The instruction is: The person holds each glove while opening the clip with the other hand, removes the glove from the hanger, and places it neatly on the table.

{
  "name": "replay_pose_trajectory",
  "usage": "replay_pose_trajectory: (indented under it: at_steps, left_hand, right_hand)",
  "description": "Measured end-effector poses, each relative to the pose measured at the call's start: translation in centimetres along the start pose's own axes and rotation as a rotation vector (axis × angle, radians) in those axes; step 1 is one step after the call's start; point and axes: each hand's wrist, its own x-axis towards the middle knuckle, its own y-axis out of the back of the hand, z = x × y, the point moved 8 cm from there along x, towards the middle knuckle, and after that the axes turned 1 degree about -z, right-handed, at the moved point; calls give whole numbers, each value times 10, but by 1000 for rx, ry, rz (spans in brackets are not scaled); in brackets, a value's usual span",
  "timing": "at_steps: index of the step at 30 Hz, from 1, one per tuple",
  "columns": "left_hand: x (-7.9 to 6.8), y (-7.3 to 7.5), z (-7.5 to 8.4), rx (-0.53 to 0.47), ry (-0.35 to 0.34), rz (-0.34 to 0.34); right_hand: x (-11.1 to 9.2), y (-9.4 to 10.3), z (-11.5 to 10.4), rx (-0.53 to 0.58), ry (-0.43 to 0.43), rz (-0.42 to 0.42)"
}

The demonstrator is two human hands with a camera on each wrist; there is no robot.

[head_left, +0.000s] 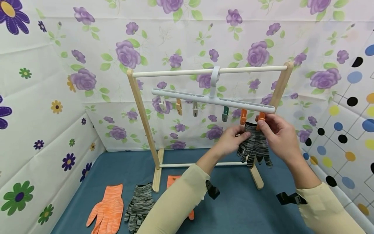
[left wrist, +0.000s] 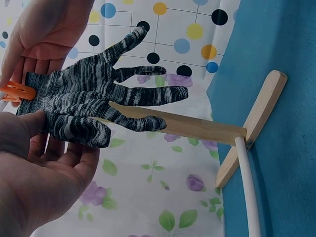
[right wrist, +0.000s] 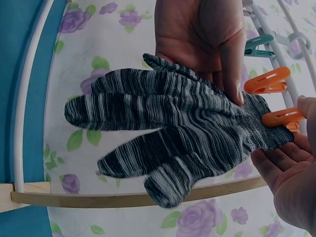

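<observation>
A black-and-grey striped knit glove (head_left: pixel 255 148) hangs fingers down under the right end of a pale hanger (head_left: pixel 187 96). My left hand (head_left: pixel 229 140) pinches the glove's cuff side between thumb and fingers. At the hanger's end, my right hand (head_left: pixel 281 138) grips an orange clip (head_left: pixel 261 121). In the right wrist view that clip (right wrist: pixel 282 117) sits over the cuff edge of the glove (right wrist: pixel 197 116). Just left of it a second orange clip (head_left: pixel 243 116) hangs with nothing in it.
A wooden rack (head_left: pixel 143 120) carries the hanger on its white top bar (head_left: pixel 175 72). Green (head_left: pixel 225 113), grey (head_left: pixel 195 109), tan (head_left: pixel 179 106) and white clips (head_left: pixel 162 103) hang leftward. An orange glove (head_left: pixel 109 208), a striped glove (head_left: pixel 140 203) and another orange piece (head_left: pixel 173 179) lie on the blue surface.
</observation>
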Motion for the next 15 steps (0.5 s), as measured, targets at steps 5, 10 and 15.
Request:
replay_pose_trajectory:
  at_steps: [5, 10, 15]
  left_hand:
    - [-2, -1, -2, 2, 16, 2]
    - [-3, -2, -3, -18, 13, 0]
    - [-5, -2, -3, -35, 13, -2]
  right_hand:
    - [-1, -1, 0, 62, -24, 10]
    - [-1, -1, 0, 94, -42, 21]
    - [-1, -1, 0, 110, -47, 33]
